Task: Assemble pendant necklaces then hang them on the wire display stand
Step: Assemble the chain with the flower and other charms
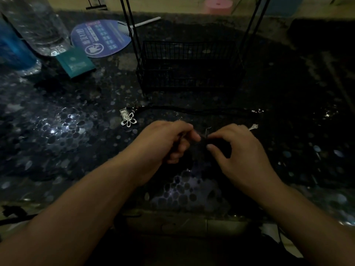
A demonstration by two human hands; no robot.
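Left hand [169, 141] fingers curled, thumb and forefinger pinching something small and dark; too dim to tell what. Right hand [238, 146] fingers bent, tips close to left thumb, on a dark strand; grip unclear. Just beyond left knuckles: silver open-petal flower pendant [129, 120] on the dark speckled glossy tabletop [57, 131]. Black necklace cord [201, 110] runs beyond both hands. Farther out: black wire basket-base display stand [189, 66]. Far left: clear plastic bottle [38, 25], teal packet [75, 62], round blue printed fan [101, 38].
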